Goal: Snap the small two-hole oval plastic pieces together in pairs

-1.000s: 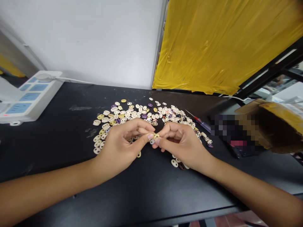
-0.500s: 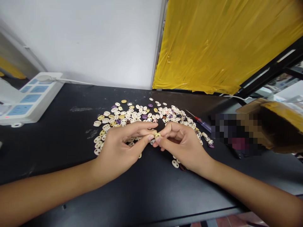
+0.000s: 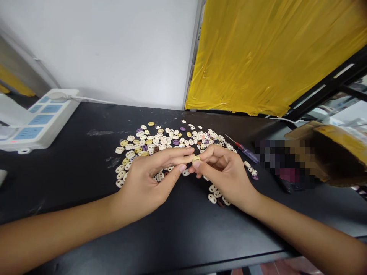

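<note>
Now small yellowish two-hole bead (image 3: 196,158) pinched between fingertips of left hand (image 3: 149,179) and right hand (image 3: 225,172), both closed narrow on it, just above worktop (image 3: 86,183); likely light, stiff, smooth, easy to drop; best held by rim edges; scattered pile of beads (image 3: 160,143) behind and under hands; screwdriver (image 3: 242,149) right of pile; power strip (image 3: 37,118) far left; yellow sheet (image 3: 272,53) behind.

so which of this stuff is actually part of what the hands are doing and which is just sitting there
In use:
left hand
right hand
small yellowish two-hole bead pinched between both
scattered pile of cream, yellow and purple two-hole beads

Lying about:
white power strip
red-handled thin tool
brown cardboard box
</note>
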Motion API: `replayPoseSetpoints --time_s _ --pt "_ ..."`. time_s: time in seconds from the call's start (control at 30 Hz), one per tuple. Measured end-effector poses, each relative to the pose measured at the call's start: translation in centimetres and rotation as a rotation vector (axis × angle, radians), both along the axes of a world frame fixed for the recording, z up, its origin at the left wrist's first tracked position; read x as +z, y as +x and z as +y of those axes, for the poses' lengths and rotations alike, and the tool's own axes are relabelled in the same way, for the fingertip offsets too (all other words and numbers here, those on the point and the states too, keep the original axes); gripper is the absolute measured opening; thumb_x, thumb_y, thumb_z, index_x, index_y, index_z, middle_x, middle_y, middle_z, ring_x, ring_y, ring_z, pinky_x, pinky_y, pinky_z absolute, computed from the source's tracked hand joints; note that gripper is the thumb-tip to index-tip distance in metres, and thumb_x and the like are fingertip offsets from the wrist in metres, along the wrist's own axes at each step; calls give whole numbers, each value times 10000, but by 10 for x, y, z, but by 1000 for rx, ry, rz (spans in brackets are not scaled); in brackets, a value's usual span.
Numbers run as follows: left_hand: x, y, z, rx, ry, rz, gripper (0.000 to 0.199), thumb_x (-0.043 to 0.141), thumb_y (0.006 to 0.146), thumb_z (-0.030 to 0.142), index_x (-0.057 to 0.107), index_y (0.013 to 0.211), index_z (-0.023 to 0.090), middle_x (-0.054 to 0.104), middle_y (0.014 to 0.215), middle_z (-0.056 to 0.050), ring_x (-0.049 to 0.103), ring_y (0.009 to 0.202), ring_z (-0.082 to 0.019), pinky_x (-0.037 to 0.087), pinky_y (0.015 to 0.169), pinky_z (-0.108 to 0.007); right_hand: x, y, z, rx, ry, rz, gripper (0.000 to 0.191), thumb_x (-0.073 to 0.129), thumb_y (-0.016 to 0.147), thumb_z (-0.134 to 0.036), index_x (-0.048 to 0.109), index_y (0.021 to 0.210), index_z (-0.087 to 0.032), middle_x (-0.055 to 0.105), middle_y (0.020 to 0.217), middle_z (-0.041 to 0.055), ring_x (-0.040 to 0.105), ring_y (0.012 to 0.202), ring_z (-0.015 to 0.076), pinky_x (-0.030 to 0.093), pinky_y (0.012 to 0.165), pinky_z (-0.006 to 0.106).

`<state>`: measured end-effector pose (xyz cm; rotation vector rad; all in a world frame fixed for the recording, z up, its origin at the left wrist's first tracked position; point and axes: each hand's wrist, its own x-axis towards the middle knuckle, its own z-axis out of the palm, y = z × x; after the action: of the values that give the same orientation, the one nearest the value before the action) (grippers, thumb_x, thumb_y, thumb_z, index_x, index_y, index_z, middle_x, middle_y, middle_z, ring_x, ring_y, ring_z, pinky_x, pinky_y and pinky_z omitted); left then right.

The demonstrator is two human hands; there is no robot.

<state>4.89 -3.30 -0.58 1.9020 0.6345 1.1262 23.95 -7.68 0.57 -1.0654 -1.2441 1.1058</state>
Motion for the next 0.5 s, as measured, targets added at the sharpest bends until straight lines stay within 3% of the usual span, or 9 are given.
replayPoseSetpoints --time_s 0.07,0.13,0.23,0.33,0.43,0.5 --pt "-1 0 2 -5 -3 7 340 677 939 140 693 1264 241 808 1116 12 775 1006 -127 588 972 -151 -1 2 2 7 -2 8 165 797 821 -203 638 782 -180 760 719 5 694 647 91 530 605 191" --pt "1 -1 5 -19 0 19 332 667 952 169 680 1274 244 805 1125 3 787 932 -131 626 854 -150 0 3 4 2 3 11 169 795 824 -213 631 792 -185 755 711 2 692 650 97 529 608 199" --pt "12 -4 11 -33 89 81 339 644 969 196 658 1304 245 790 1169 -14 786 906 -148 644 763 -174 1 6 6 -8 19 -23 162 768 852 -228 620 797 -189 744 699 -4 676 632 92 519 613 204" --pt "44 -13 20 -28 260 230 326 655 958 202 689 1281 219 749 1262 -35 719 1162 -225 587 1044 -301 1 9 7 -24 40 -72 170 766 853 -231 616 784 -189 734 702 -7 660 628 87 504 623 204" --pt "87 -32 23 26 341 311 275 682 965 278 718 1237 254 717 1319 3 664 1260 -232 484 1179 -360 0 11 6 -55 45 -115 166 777 837 -220 622 786 -196 726 706 -9 658 641 95 491 617 206" --pt "108 -55 16 84 418 335 312 659 978 369 697 1274 276 683 1368 37 613 1326 -246 431 1226 -405 0 12 6 -74 48 -154 160 782 833 -228 630 790 -204 728 729 -3 650 647 101 485 611 213"
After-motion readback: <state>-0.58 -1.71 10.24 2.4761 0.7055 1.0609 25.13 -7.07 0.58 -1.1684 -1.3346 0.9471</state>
